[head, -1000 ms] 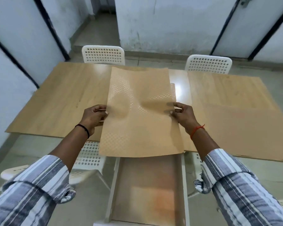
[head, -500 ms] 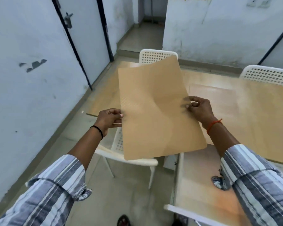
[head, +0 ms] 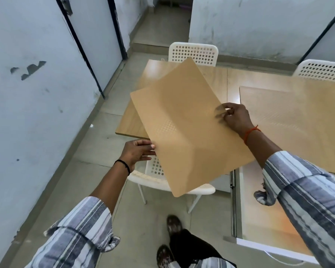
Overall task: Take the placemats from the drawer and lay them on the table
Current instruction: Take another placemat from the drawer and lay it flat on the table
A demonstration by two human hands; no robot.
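I hold a tan dotted placemat (head: pixel 184 130) in the air, tilted, above the left end of the wooden table (head: pixel 217 76). My left hand (head: pixel 137 151) grips its near left edge. My right hand (head: pixel 235 118) pinches its right edge. Another placemat (head: pixel 290 117) lies flat on the table to the right. The white drawer (head: pixel 263 215) stands pulled open at the lower right, with its bare wood bottom showing.
A white perforated chair (head: pixel 157 178) is tucked under the table's near side below the held mat. Two more white chairs (head: pixel 193 53) (head: pixel 321 70) stand at the far side. A wall with a dark door frame (head: pixel 81 49) runs along the left.
I have stepped left, away from the drawer. The placemat moved with me from over the drawer to over the table's left end, turning clockwise.
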